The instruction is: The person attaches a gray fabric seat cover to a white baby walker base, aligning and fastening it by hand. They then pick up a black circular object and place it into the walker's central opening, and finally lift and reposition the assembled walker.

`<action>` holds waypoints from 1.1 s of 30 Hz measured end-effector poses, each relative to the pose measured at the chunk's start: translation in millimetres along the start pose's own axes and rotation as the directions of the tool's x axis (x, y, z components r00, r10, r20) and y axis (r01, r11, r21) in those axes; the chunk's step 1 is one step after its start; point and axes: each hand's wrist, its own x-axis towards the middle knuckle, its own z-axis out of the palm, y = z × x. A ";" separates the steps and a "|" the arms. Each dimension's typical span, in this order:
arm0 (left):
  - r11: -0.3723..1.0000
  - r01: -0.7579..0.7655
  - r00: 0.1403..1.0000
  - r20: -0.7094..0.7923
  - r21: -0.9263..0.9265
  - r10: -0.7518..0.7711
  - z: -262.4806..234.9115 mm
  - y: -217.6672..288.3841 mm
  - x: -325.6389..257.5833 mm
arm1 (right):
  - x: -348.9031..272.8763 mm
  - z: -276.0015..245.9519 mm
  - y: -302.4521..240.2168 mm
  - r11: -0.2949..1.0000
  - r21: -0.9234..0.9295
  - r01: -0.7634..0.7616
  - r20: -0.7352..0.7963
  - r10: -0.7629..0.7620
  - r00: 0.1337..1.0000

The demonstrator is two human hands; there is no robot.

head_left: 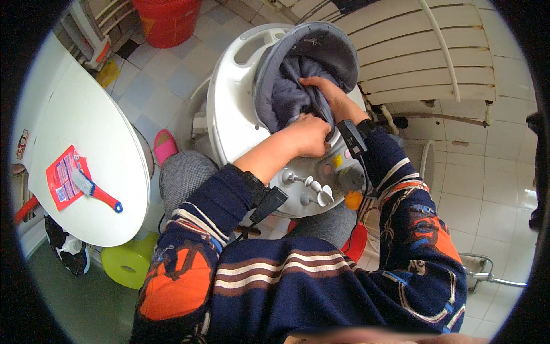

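A white baby walker (232,109) stands in front of me with a padded grey seat cover (338,49) in its middle. The cover's cloth is bunched and folded inside the raised backrest. My left hand (309,136) is closed on the near edge of the cover, its fingers curled into the cloth. Just beyond it, my right hand (332,96) grips the folded cloth, thumb side toward the backrest. Some fingertips of both hands are hidden in the folds. On the walker's near tray are grey and white toy knobs (312,186) and an orange ball-shaped piece (353,200).
At left, a white rounded top (103,143) bears a red packet (66,178) and a scrub brush (97,189). A green stool (130,261) is below it. A red bucket (167,20) stands at the back, and a white radiator (424,51) is at right. A pink slipper (165,146) shows.
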 end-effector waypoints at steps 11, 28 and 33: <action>0.946 0.227 0.962 0.097 0.233 -0.255 5.9 -1.1 -7.5 | 29.0 8.0 10.0 0.861 -0.508 0.026 -0.391 -0.257 0.884; 0.952 0.189 0.973 0.084 0.239 -0.215 -34.8 12.8 -8.9 | -27.1 21.8 4.0 0.930 -0.368 -0.013 0.000 0.013 1.000; 0.938 0.223 0.601 -0.795 0.265 0.082 -90.2 2.5 -11.8 | -24.9 30.1 14.9 0.971 -0.102 0.217 0.049 -0.213 0.976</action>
